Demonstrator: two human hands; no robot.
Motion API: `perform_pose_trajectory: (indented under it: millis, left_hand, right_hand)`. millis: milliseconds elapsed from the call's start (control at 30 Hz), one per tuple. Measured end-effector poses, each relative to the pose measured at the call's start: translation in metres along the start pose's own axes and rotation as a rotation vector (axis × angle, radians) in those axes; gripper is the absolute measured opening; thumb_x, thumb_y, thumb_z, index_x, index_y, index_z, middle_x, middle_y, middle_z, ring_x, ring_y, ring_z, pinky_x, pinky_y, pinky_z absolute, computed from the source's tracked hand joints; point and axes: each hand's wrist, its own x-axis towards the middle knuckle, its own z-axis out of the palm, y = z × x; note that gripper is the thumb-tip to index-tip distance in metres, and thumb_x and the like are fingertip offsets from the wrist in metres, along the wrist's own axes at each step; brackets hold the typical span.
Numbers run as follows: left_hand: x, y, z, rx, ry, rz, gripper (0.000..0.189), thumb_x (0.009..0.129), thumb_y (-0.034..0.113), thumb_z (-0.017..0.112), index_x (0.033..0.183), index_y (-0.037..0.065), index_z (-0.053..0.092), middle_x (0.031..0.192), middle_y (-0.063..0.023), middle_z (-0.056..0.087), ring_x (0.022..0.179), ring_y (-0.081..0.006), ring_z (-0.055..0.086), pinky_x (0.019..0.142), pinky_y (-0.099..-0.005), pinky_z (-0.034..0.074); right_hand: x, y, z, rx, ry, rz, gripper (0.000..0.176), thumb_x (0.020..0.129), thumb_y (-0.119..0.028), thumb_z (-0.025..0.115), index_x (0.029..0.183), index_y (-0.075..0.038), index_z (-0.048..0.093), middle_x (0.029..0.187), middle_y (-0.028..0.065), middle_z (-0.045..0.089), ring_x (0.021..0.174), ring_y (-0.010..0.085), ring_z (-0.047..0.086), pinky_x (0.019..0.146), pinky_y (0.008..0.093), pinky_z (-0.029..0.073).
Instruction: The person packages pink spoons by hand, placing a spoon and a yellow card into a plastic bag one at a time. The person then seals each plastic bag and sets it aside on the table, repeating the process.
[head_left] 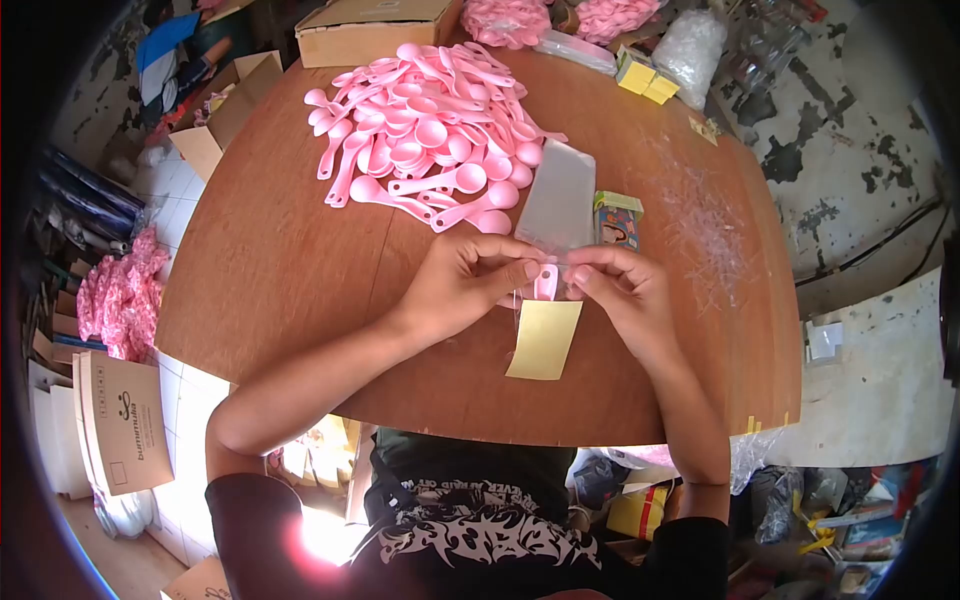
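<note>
My left hand (468, 278) and my right hand (622, 290) meet near the front of the table, thumbs and forefingers pinched on the edge of a small clear plastic bag. Between them shows the handle end of a pink measuring spoon (545, 281), with a hole in it; the rest of the spoon is hidden. Just below my fingers lies a yellow paper card (545, 341). Beyond my fingertips is a stack of clear plastic bags (560, 190), with a small printed box (617, 222) to its right. A large heap of pink spoons (420, 135) sits past my left hand.
The brown wooden table (290, 240) has a curved edge. Thin clear plastic strips (715, 240) are scattered on its right side. Along the back stand a cardboard box (378, 32), pink bundles (505, 20), yellow card stacks (648, 76) and a white plastic bundle (690, 55).
</note>
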Motion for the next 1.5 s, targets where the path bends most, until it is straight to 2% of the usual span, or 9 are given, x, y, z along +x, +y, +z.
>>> perform_pose_trajectory:
  millis: [67, 267, 500, 900, 1100, 1267, 1400, 1467, 1500]
  left_hand:
    - [0.001, -0.001, -0.003, 0.071, 0.023, -0.031, 0.024, 0.096, 0.016, 0.064, 0.116, 0.005, 0.069, 0.097, -0.0059, 0.073, 0.081, -0.0099, 0.069, 0.068, -0.0249, 0.059]
    - [0.011, 0.003, -0.010, 0.042, -0.008, -0.091, 0.023, 0.093, 0.013, 0.066, 0.114, 0.002, 0.069, 0.100, -0.0096, 0.072, 0.082, -0.0134, 0.070, 0.067, -0.0275, 0.062]
    - [0.016, -0.007, -0.018, 0.037, -0.044, -0.045, 0.022, 0.093, 0.008, 0.065, 0.113, 0.002, 0.069, 0.099, -0.0092, 0.072, 0.083, -0.0145, 0.070, 0.069, -0.0287, 0.062]
    - [0.014, -0.007, -0.026, 0.061, -0.071, -0.021, 0.020, 0.094, -0.003, 0.055, 0.107, -0.002, 0.070, 0.098, -0.0083, 0.069, 0.082, -0.0153, 0.069, 0.072, -0.0279, 0.062]
    - [0.014, 0.000, -0.023, 0.078, -0.085, -0.015, 0.018, 0.091, -0.003, 0.062, 0.108, -0.002, 0.068, 0.100, -0.0094, 0.070, 0.087, -0.0158, 0.069, 0.068, -0.0276, 0.061]
    - [0.017, 0.001, -0.025, 0.034, -0.139, -0.037, 0.036, 0.080, -0.005, 0.075, 0.114, -0.002, 0.062, 0.101, -0.0117, 0.069, 0.087, -0.0154, 0.069, 0.069, -0.0267, 0.060]
    - [0.011, 0.019, -0.022, 0.064, -0.130, -0.027, 0.035, 0.080, -0.005, 0.075, 0.113, -0.002, 0.063, 0.101, -0.0115, 0.069, 0.084, -0.0148, 0.069, 0.069, -0.0263, 0.060]
    - [0.001, 0.042, -0.021, 0.092, -0.162, -0.088, 0.035, 0.081, -0.005, 0.075, 0.113, -0.001, 0.064, 0.107, -0.0081, 0.067, 0.084, -0.0129, 0.068, 0.070, -0.0243, 0.059]
    - [-0.008, 0.056, -0.016, 0.108, -0.166, -0.141, 0.037, 0.079, -0.006, 0.076, 0.113, -0.002, 0.063, 0.097, -0.0114, 0.070, 0.080, -0.0144, 0.070, 0.067, -0.0247, 0.059]
  right_hand:
    - [0.000, 0.000, 0.001, 0.102, 0.025, -0.029, 0.017, 0.092, -0.005, 0.066, 0.105, 0.005, 0.066, 0.097, 0.0101, 0.070, 0.087, 0.0135, 0.068, 0.077, 0.0259, 0.058]
    - [0.003, 0.009, -0.005, 0.064, -0.006, -0.094, 0.010, 0.093, -0.002, 0.064, 0.100, 0.004, 0.069, 0.093, 0.0093, 0.070, 0.084, 0.0134, 0.067, 0.075, 0.0262, 0.057]
    - [0.001, 0.009, -0.009, 0.020, 0.003, -0.038, 0.011, 0.094, 0.002, 0.061, 0.099, 0.004, 0.071, 0.094, 0.0078, 0.071, 0.084, 0.0122, 0.067, 0.075, 0.0253, 0.055]
    - [-0.001, 0.015, -0.014, -0.149, -0.085, -0.231, 0.020, 0.091, 0.008, 0.056, 0.104, 0.004, 0.070, 0.099, 0.0082, 0.069, 0.085, 0.0087, 0.063, 0.073, 0.0223, 0.051]
    - [-0.003, 0.017, -0.003, -0.035, -0.084, -0.304, 0.018, 0.087, 0.007, 0.065, 0.105, 0.005, 0.067, 0.105, 0.0109, 0.065, 0.089, 0.0135, 0.067, 0.075, 0.0251, 0.056]
    - [-0.007, 0.013, 0.004, -0.031, 0.011, -0.198, 0.027, 0.080, 0.007, 0.074, 0.104, 0.004, 0.061, 0.108, 0.0093, 0.060, 0.087, 0.0134, 0.068, 0.073, 0.0225, 0.057]
    - [-0.009, 0.007, 0.005, 0.009, 0.002, -0.271, 0.027, 0.082, 0.005, 0.073, 0.106, 0.003, 0.060, 0.105, 0.0084, 0.060, 0.085, 0.0130, 0.068, 0.071, 0.0235, 0.057]
    - [-0.009, 0.004, 0.001, 0.208, -0.009, -0.242, 0.025, 0.087, 0.001, 0.070, 0.109, 0.002, 0.059, 0.101, 0.0070, 0.061, 0.081, 0.0124, 0.067, 0.070, 0.0236, 0.055]
    - [-0.007, 0.001, -0.002, 0.211, -0.007, -0.253, 0.025, 0.087, 0.001, 0.070, 0.109, 0.002, 0.059, 0.101, 0.0070, 0.061, 0.081, 0.0124, 0.067, 0.070, 0.0236, 0.055]
